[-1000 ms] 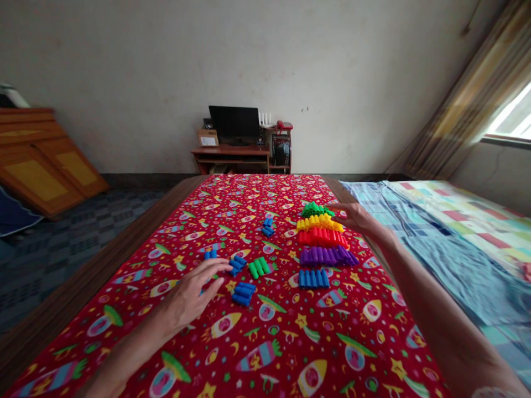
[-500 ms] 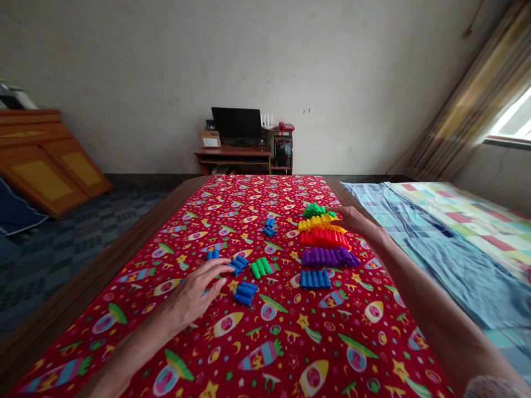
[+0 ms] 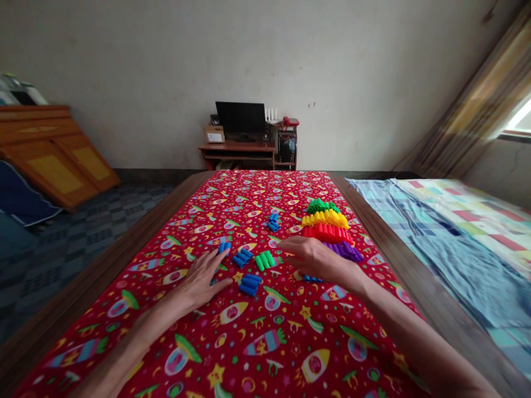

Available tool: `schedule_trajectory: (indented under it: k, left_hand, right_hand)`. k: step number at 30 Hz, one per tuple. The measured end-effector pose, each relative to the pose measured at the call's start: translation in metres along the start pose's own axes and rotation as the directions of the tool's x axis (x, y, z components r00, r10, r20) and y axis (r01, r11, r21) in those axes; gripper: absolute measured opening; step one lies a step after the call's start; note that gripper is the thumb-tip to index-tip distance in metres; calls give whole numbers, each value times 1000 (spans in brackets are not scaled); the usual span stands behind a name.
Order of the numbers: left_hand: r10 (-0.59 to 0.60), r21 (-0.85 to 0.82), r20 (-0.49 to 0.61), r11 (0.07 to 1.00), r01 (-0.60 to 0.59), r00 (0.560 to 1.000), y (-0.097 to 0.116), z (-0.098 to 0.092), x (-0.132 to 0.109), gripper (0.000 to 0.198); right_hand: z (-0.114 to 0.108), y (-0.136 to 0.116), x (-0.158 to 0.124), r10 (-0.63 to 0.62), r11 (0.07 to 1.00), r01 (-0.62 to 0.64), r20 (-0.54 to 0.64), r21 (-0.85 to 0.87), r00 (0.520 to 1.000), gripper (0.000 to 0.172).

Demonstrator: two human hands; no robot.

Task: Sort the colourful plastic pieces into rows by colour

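Note:
My left hand point(image 3: 205, 279) rests low over the red cloth with its fingers spread. Its fingertips reach a small group of blue cylinders point(image 3: 224, 247), partly behind them. To their right lie more blue cylinders point(image 3: 243, 257), another blue group point(image 3: 250, 284) nearer me, and green cylinders point(image 3: 264, 260). My right hand point(image 3: 311, 257) is just right of the green ones, fingers stretched leftward and apart from the thumb, with nothing visible in it. It covers part of a blue row point(image 3: 312, 278) and of the purple cylinders point(image 3: 346, 251).
Behind my right hand are rows of red point(image 3: 327, 232), yellow point(image 3: 326, 219) and green cylinders point(image 3: 322, 206). Two or so blue pieces point(image 3: 273, 222) lie farther back. A patterned red cloth point(image 3: 265, 331) covers the table. A bed point(image 3: 448, 249) stands at right, a monitor point(image 3: 240, 119) beyond.
My right hand has moved left and nearer me, from the far green and yellow rows to beside the loose green cylinders. My left hand has shifted slightly, toward the leftmost blue group.

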State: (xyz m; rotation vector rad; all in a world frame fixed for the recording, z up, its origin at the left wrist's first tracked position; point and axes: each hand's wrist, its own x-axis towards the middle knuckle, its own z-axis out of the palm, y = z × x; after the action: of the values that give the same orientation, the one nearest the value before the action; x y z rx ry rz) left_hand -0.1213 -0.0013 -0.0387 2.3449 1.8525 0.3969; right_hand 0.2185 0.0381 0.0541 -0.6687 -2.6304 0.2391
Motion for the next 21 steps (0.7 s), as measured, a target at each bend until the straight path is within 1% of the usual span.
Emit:
schedule_trajectory:
  k: [1, 3, 5, 6, 8, 10, 13, 15, 17, 19, 20, 21]
  left_hand:
    - [23, -32, -13, 999, -23, 1000, 7, 3, 0, 74]
    - [77, -112, -35, 990, -80, 996, 20, 6, 2, 71]
    - [124, -185, -56, 974, -132, 991, 29, 4, 3, 66]
    - [135, -211, -69, 966, -147, 988, 31, 2, 4, 65]
    - [140, -233, -98, 959, -160, 985, 33, -1, 5, 64]
    - [152, -225, -94, 959, -170, 984, 33, -2, 5, 66]
    - [226, -177, -27, 958, -227, 974, 38, -1, 6, 65]
    - [282, -160, -4, 947, -279, 959, 44, 1, 6, 63]
    - [308, -171, -15, 936, -306, 951, 51, 2, 5, 62]
    - [300, -192, -39, 934, -302, 953, 57, 2, 5, 59]
    - [285, -201, -55, 936, -290, 957, 59, 3, 5, 56]
    - [269, -208, -71, 938, -278, 961, 60, 4, 5, 53]
  right_hand:
    - [12, -4, 8, -41, 999, 42, 35, -17, 999, 25]
    - [32, -7, 21, -73, 994, 80, 90, -70, 993, 31]
    - [47, -7, 30, -45, 992, 62, 158, -107, 986, 36]
    - [53, -8, 31, -20, 992, 43, 194, -118, 981, 35]
    - [58, -12, 30, 29, 990, 5, 238, -141, 971, 29]
    - [58, -19, 24, 73, 984, -32, 233, -174, 970, 22]
    - [50, -31, 18, 141, 975, -99, 207, -200, 968, 30]
    - [43, -36, 17, 219, 962, -171, 229, -212, 948, 34]
    - [38, -39, 18, 303, 940, -240, 265, -244, 915, 36]
    - [34, -39, 17, 347, 922, -268, 285, -280, 894, 36]
    - [34, -39, 16, 344, 919, -262, 278, -294, 897, 35]
    - [34, -39, 14, 321, 923, -239, 263, -301, 910, 34]
